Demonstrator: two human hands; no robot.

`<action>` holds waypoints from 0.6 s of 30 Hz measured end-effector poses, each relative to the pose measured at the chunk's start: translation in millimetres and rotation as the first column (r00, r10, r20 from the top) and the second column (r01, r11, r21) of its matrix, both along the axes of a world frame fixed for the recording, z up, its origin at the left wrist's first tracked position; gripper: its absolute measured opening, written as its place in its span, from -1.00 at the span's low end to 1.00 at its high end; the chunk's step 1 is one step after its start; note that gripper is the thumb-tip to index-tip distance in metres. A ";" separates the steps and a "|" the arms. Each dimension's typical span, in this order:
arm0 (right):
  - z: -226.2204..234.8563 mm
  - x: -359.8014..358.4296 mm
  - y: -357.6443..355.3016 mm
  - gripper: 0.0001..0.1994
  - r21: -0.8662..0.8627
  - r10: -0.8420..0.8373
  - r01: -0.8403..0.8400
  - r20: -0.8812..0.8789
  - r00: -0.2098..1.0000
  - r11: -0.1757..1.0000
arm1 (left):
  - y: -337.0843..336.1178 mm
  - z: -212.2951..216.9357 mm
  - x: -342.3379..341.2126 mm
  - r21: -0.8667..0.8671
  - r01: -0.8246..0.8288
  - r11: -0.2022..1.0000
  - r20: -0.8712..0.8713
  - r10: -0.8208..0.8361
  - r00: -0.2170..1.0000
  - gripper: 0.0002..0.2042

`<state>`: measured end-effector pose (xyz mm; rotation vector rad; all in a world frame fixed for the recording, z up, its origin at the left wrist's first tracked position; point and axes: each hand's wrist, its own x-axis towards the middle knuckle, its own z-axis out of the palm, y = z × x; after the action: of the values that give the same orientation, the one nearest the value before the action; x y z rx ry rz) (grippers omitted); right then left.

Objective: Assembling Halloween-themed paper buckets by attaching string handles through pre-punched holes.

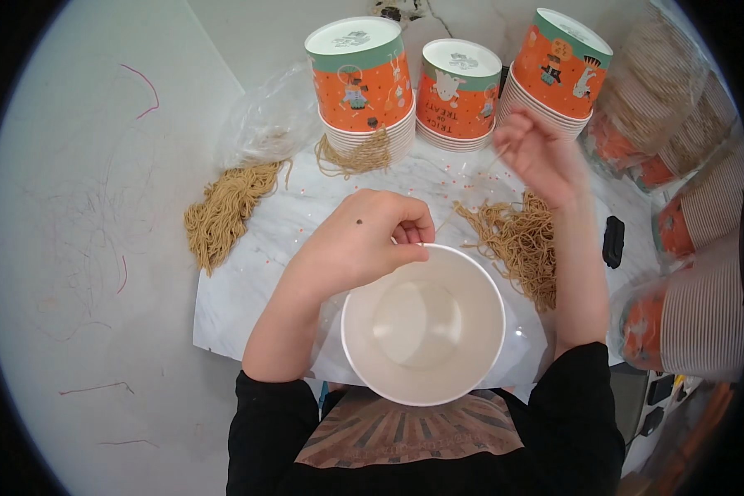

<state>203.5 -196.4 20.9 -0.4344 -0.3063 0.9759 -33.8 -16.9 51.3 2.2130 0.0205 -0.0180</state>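
A white paper bucket (422, 388), its open mouth facing up, is in front of my body. My left hand (372, 236) is closed in a pinch at its far rim, thumb and fingers pressed together there. A thin tan cord shows beside those fingertips and runs up and right, faintly, toward my right hand. My right hand (541, 157) is raised beyond the bucket, fingers curled in a pinch on the cord and smeared by motion. Below my right hand and wrist lies a loose pile of tan cord (512, 244).
Three upturned stacks of orange and green printed buckets (360, 91) stand at the back. More tan cord (227, 211) lies left, near a clear plastic bag (269, 116). Bagged bucket stacks (703, 314) line the right side. A small black object (613, 242) rests on the marbled tabletop (264, 289).
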 end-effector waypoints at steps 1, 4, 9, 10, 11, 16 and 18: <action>7.0 8.3 -10.9 -0.86 0.054 -0.037 0.037 -0.005 0.999 0.998 | 0.6 1.5 -0.5 0.030 -0.018 0.999 0.035 0.017 0.999 -0.87; 19.9 31.6 -43.0 -0.88 0.180 -0.107 0.114 -0.049 0.993 0.977 | 3.9 3.4 -0.7 0.086 -0.075 0.993 0.093 0.066 0.993 -0.88; 30.6 46.4 -71.5 -0.88 0.266 -0.239 0.255 -0.090 0.967 0.930 | 18.1 7.4 -4.3 0.175 -0.224 0.959 0.120 0.205 0.971 -0.88; 29.6 49.0 -75.6 -0.88 0.265 -0.286 0.296 -0.077 0.955 0.918 | 21.8 6.1 -4.2 0.210 -0.267 0.940 0.162 0.236 0.958 -0.87; 31.8 47.2 -76.0 -0.88 0.265 -0.332 0.337 -0.063 0.941 0.904 | 25.3 4.9 -4.0 0.242 -0.311 0.919 0.206 0.265 0.942 -0.87; 41.4 28.9 -71.1 -0.87 0.245 -0.334 0.316 0.035 0.942 0.916 | 39.2 1.2 0.3 0.304 -0.400 0.864 0.243 0.336 0.910 -0.86; 44.5 16.6 -63.7 -0.84 0.177 -0.327 0.290 0.237 0.915 0.940 | 43.1 -1.3 0.5 0.320 -0.420 0.849 0.255 0.350 0.901 -0.85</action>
<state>220.1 -260.1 65.4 -0.4692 -0.5262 0.5811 -33.4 26.2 50.0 2.5372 0.3977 0.4565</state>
